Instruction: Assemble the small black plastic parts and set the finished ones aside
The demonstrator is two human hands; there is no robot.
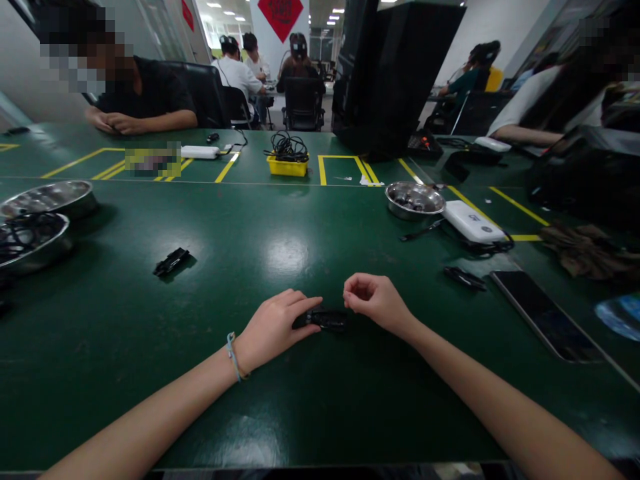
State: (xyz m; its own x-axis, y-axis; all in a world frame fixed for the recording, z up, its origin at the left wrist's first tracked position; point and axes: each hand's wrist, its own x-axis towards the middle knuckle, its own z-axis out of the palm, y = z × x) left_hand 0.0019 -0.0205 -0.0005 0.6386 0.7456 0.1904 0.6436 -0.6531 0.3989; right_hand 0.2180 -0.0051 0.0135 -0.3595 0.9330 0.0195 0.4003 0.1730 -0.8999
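Near the middle of the frame, the left end of the black piece [333,321] is hidden between the thumb and fingers of the left hand [277,325], and the curled fingers of the right hand [377,301] conceal whether anything small sits inside them. The left edge cuts off the front steel bowl [53,255], while a blue round item [621,316] runs out at the right. Pixelation masks something on the table [250,220] at upper left, and the contents of the smaller bowl [413,212] at upper right are too tiny to identify.

I count two hands [274,327] centre, one black piece [330,321] between, three metal bowls [409,213], one yellow bin [287,167], one phone [545,317] right.
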